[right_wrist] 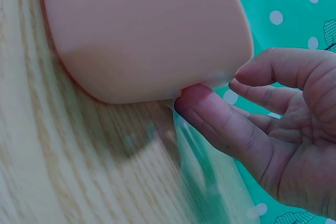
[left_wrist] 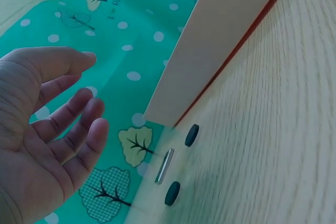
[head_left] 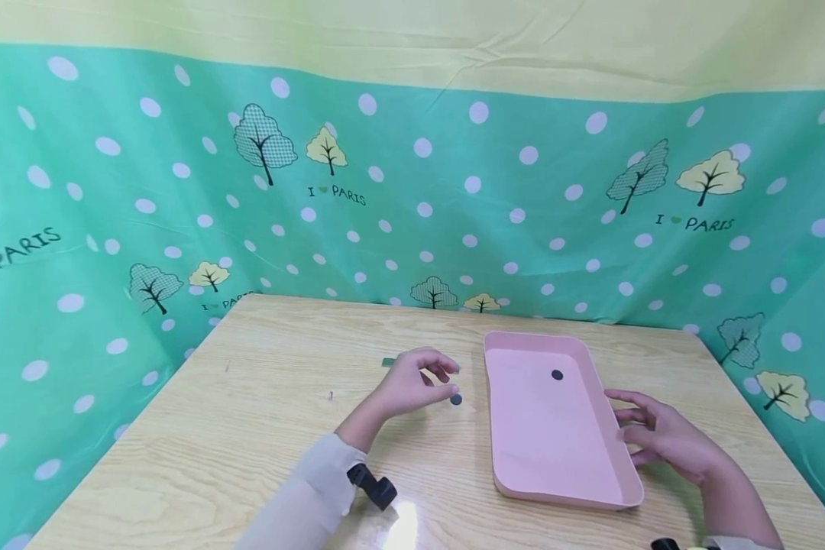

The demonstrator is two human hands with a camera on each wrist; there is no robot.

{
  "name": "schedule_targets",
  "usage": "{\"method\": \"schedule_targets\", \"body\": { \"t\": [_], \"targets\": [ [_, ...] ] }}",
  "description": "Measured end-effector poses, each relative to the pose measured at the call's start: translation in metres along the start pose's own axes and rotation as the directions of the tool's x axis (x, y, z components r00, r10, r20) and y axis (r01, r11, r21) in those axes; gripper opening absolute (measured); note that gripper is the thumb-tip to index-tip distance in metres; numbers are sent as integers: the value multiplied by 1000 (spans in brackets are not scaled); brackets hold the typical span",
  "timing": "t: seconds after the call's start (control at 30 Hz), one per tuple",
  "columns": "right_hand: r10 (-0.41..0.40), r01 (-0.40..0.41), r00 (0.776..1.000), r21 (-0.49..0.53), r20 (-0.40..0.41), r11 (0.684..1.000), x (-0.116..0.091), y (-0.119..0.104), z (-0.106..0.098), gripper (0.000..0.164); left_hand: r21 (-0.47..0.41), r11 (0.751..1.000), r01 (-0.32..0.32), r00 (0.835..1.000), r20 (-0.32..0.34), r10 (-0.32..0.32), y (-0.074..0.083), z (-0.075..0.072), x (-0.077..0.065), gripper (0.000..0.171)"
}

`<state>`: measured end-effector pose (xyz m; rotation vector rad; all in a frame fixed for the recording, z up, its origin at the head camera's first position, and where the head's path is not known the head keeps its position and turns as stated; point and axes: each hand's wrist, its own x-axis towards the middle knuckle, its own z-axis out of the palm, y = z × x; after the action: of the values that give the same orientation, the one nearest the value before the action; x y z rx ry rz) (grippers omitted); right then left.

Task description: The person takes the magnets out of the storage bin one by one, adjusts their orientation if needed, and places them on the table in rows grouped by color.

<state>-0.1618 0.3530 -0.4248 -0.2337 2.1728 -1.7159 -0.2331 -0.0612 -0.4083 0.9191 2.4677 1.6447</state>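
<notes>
A shallow pink tray [head_left: 553,435] lies on the table, with a small dark disc [head_left: 557,375] on its floor. My left hand [head_left: 412,382] hovers left of the tray, fingers loosely bent and nothing between them. Near its thumb tip, a dark disc [head_left: 456,399] rests on the table. In the left wrist view two dark discs, one nearer the tray [left_wrist: 192,135] and another [left_wrist: 172,193], flank a thin shiny strip [left_wrist: 165,166]. My right hand [head_left: 667,439] is at the tray's right side, its fingertips [right_wrist: 197,95] touching the outer wall.
The wooden table [head_left: 199,458] has a small dark green piece [head_left: 388,362] beyond my left hand and a tiny reddish bit [head_left: 331,396] farther left. A green dotted curtain [head_left: 385,191] hangs behind and around the table.
</notes>
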Motion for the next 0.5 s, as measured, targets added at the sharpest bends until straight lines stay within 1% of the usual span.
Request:
{"method": "schedule_targets", "body": {
  "t": [0.17, 0.4, 0.5],
  "targets": [
    [9, -9, 1000, -1, -3, 1000, 0, 0, 1, 67, 0, 1000, 16, 1000, 13, -16, 3, 7, 9, 23],
    [20, -20, 1000, -10, -16, 1000, 0, -2, 2, 69, -26, 999, -24, 999, 43, 25, 10, 18, 23, 23],
    [16, -16, 1000, -8, -14, 1000, 0, -1, 1, 69, -30, 999, -31, 998, 57, 33, 13, 23, 28, 23]
  ]
}}
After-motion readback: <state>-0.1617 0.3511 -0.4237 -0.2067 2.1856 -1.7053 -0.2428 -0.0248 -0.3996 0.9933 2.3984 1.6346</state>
